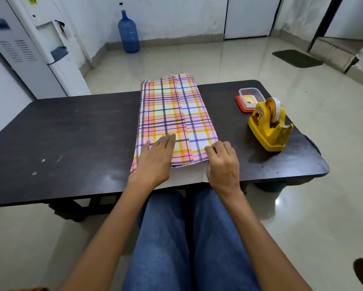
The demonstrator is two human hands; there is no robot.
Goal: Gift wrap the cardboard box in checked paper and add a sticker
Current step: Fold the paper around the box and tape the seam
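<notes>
left hand point(155, 158), right hand point(222, 162) on checked paper point(172, 110)

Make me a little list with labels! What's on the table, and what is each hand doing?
table: dark, low
checked paper: folded over, flaps overlapping down the middle; box hidden
left hand: flat on the paper's near end
right hand: fingers curled, pinching the paper's near right edge
tape dispenser: yellow, right of the paper
container: clear, on a red lid, behind the dispenser
</notes>
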